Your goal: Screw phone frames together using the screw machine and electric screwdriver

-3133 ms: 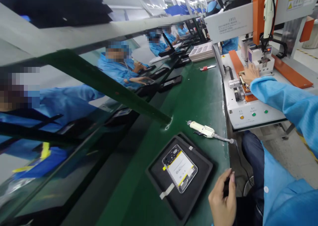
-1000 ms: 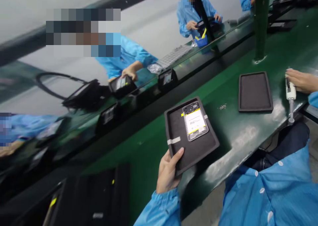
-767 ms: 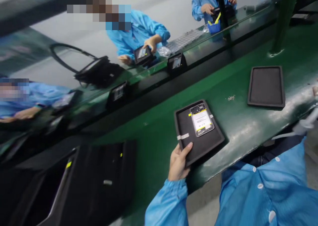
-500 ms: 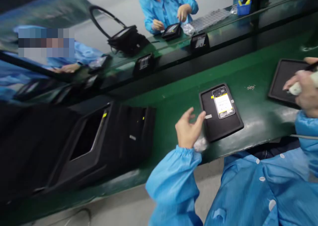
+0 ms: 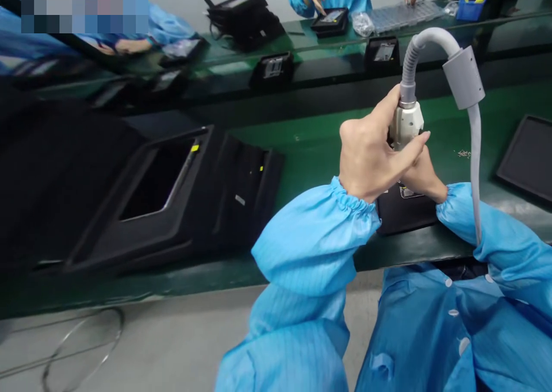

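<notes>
Your left hand (image 5: 371, 159) wraps its fingers around the upright white screwdriver (image 5: 406, 122), your right hand (image 5: 422, 176) grips it lower, above the black tray (image 5: 405, 214) on the green desk (image 5: 310, 150).

My tray (image 5: 403, 216) lies on the bench (image 5: 310, 150) before me; another tray (image 5: 526, 156) sits right, a stack of trays (image 5: 164, 191) left.

The electric screwdriver (image 5: 406, 125) has a smooth cream plastic body and a ribbed grey rubbery hose (image 5: 431, 38); the tray (image 5: 405, 211) looks like matt black foam, the tabletop (image 5: 310, 150) glossy green, the sleeves (image 5: 314, 237) thin blue cloth
</notes>
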Available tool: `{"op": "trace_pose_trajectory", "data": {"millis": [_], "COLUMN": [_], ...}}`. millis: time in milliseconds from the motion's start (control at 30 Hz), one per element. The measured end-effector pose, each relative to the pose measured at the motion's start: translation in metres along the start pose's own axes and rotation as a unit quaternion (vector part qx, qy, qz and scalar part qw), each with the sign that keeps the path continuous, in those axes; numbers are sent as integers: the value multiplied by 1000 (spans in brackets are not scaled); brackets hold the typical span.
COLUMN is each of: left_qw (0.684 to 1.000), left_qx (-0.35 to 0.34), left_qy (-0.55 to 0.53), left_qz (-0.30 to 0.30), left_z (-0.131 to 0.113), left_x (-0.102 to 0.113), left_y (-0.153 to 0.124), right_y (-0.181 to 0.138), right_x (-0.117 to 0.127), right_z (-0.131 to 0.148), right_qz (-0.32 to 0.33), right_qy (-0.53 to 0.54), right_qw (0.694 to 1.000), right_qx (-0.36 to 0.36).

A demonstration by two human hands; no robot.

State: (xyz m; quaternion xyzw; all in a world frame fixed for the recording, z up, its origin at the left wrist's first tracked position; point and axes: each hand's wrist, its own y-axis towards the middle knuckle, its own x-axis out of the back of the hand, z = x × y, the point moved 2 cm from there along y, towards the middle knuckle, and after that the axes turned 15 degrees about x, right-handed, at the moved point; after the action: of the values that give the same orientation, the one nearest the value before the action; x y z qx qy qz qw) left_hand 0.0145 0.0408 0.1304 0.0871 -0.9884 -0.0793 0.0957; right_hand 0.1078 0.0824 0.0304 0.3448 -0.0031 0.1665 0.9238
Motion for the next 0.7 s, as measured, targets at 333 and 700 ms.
{"op": "trace_pose_trajectory", "data": {"millis": [333,700], "left_qw": [1000,998], "left_qx": [-1,40], "left_qy": [15,-38], "left_qz": [-16,-5], "left_z": [17,22], "left_x": [5,6], "left_y": [2,0], "right_y": [-3,-5], "right_x": [-5,-3], "right_z": [-9,-13], "right_qz": [-5,-13], "right_qy": [-3,-28], "right_qw": [1000,999], "right_qx": [2,20]}}
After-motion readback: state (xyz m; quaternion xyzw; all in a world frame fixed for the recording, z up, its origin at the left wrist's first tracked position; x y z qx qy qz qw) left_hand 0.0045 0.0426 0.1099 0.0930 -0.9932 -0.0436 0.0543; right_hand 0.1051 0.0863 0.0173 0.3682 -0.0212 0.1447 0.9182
